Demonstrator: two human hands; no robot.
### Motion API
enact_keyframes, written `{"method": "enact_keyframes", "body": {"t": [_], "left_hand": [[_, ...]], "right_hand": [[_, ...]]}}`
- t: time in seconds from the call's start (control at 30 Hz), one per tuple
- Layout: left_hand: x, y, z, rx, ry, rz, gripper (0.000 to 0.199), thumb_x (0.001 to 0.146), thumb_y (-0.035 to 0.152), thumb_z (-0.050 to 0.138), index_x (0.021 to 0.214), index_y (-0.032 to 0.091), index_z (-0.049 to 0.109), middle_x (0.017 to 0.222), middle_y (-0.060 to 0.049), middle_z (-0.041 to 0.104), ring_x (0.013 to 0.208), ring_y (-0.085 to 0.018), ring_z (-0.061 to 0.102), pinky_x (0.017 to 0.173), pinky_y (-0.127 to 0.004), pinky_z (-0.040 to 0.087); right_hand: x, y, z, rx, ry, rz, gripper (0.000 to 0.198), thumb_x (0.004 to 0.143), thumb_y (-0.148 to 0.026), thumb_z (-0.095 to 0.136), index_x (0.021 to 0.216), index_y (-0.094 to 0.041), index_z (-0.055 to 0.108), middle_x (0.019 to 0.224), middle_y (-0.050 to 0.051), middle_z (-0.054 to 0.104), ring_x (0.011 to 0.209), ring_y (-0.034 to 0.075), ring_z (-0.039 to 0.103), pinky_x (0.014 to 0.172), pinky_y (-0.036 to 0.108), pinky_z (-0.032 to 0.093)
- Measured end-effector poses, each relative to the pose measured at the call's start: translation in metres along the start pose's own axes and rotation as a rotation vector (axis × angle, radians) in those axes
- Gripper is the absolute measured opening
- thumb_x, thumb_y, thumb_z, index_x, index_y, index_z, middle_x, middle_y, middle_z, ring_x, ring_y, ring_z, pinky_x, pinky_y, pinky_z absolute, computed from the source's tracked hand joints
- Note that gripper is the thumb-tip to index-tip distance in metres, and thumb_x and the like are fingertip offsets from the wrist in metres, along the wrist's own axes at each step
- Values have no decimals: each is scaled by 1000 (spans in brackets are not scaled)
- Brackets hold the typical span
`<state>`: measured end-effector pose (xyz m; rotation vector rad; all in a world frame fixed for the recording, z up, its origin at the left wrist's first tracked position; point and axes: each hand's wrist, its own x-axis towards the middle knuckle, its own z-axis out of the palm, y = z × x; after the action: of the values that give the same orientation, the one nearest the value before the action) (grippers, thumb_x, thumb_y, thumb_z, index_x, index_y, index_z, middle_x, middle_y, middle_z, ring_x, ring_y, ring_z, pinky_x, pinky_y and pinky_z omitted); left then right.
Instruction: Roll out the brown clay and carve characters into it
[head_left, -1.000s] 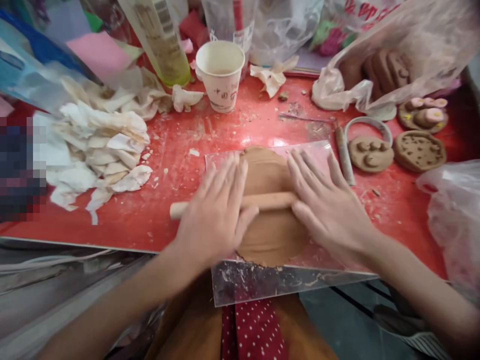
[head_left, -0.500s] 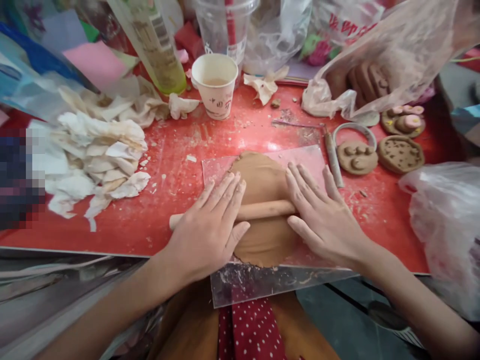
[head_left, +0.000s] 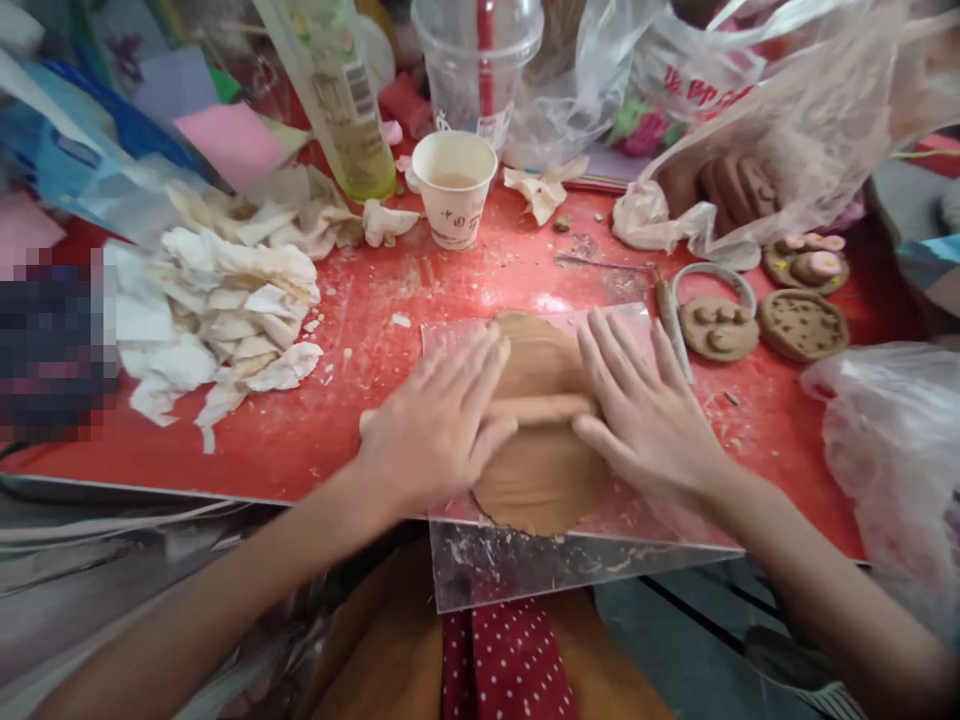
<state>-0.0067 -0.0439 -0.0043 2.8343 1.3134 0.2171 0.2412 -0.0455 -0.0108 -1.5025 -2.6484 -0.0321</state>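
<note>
Laying both palms flat across the rolling pin (head_left: 544,408), I have the left hand (head_left: 431,425) and the right hand (head_left: 656,425) open, fingers stretched forward, neither wrapped around the wood. The clay sheet (head_left: 547,480) lies between them, under the pin, on a clear board (head_left: 495,575) that juts past the near edge of the worktop (head_left: 367,290). That overhang worries me most: weight pressed onto it could tip the board or make it slide. If one palm bears harder than the other, I'd expect a lopsided thickness, and the sheet's ragged near rim might split if stretched. Just beyond the right hand's fingertips sits a slim tool (head_left: 671,315), with a clay disc (head_left: 724,335) to its right; a wide stroke could knock either. The paper cup (head_left: 454,205), well ahead of the left hand, could spill if a reach went too far.
</note>
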Motion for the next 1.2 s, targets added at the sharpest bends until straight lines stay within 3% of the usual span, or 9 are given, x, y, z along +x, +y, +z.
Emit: {"method": "enact_keyframes", "body": {"t": [0.13, 0.23, 0.4, 0.53, 0.77, 0.83, 1.03, 1.1, 1.2], "left_hand": [[70, -54, -4, 71, 196, -79, 66, 98, 43, 26, 150, 4, 15, 160, -15, 13, 150, -24, 7, 123, -49, 0], [93, -73, -7, 107, 301, -78, 65, 96, 36, 31, 152, 9, 10, 162, -10, 9, 150, -21, 1, 122, -49, -7], [33, -28, -1, 14, 124, -230, 66, 98, 39, 28, 148, -4, 19, 157, -23, 18, 149, -30, 13, 123, -49, 9], [-20, 11, 3, -12, 53, -136, 62, 99, 40, 27, 146, -1, 26, 154, -20, 29, 147, -28, 21, 121, -47, 21], [51, -46, 4, 31, 166, -257, 64, 98, 37, 28, 148, -3, 20, 158, -21, 16, 149, -29, 11, 123, -49, 4], [43, -39, 2, 9, 144, -255, 64, 97, 36, 29, 148, -4, 20, 157, -22, 16, 149, -29, 10, 123, -50, 5], [-53, 35, -10, -89, -26, -68, 56, 99, 31, 28, 146, 0, 27, 155, -21, 26, 148, -27, 19, 119, -46, 27], [-47, 29, -8, -85, -32, -69, 56, 100, 32, 26, 145, -1, 29, 154, -21, 29, 147, -27, 22, 119, -47, 27], [6, -12, 0, -39, 19, -182, 63, 99, 37, 23, 143, -8, 29, 152, -26, 28, 147, -31, 19, 121, -50, 17]], "right_hand": [[87, 31, -1, -17, 32, 63, 76, 96, -60, 6, 154, -11, 9, 161, 10, -2, 149, 24, -1, 120, 52, 7], [118, 39, -6, -27, 126, 82, 73, 95, -58, 9, 155, -18, -2, 160, 1, -12, 148, 23, -11, 121, 53, 1], [51, 16, -3, -2, 62, 39, 75, 97, -57, 9, 154, -9, 1, 160, 12, 3, 149, 23, 1, 121, 52, 8], [-5, 1, 5, 22, 39, -100, 71, 99, -54, 12, 154, -12, -3, 159, 13, 14, 149, 22, 8, 120, 54, 12], [93, 27, 6, 29, 106, 92, 74, 98, -56, 13, 153, -7, 12, 160, 14, 6, 149, 24, 3, 120, 52, 6], [84, 24, 5, 53, 80, 86, 73, 98, -55, 13, 153, -6, 11, 160, 15, 8, 149, 24, 5, 120, 53, 6], [-46, -12, -4, 74, -19, -53, 74, 98, -56, 18, 154, -10, 0, 160, 13, 11, 149, 22, 5, 120, 52, 15], [-42, -9, -2, 65, -22, -58, 73, 99, -55, 16, 154, -9, 4, 160, 13, 13, 149, 21, 7, 120, 51, 16], [24, 15, 5, 33, 17, 24, 76, 98, -57, 11, 152, -3, 15, 158, 17, 15, 148, 25, 11, 120, 53, 11]]}}
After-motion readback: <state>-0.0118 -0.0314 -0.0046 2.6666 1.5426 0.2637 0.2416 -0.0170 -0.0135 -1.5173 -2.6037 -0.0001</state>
